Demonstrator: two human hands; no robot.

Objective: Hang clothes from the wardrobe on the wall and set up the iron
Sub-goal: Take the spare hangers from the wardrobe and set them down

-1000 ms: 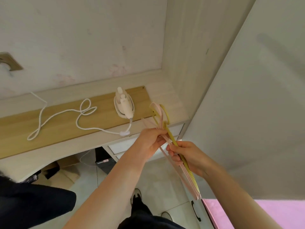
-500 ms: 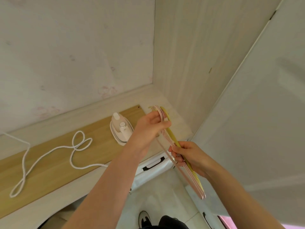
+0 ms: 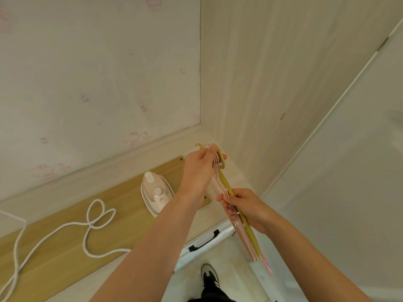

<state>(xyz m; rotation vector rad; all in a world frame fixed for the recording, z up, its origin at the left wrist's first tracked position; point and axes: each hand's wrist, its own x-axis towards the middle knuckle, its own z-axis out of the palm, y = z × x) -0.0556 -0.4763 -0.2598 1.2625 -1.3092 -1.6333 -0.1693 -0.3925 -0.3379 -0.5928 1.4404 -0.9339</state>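
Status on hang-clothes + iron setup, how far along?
Done: iron sits on the desk, cord lying loose, plug out of view. In hand: left hand grips the hooks of a hanger bundle, right hand its lower part. Left: no clothes show on it or the wall, so hanging appears not yet begun.

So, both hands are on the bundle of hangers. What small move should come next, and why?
Probably draw one hanger free with the left hand. It pinches the hooked tops of the pink hangers and the yellow-green hanger, while the right hand grips the bundle lower down. All are bare and packed together, so one must be singled out first.
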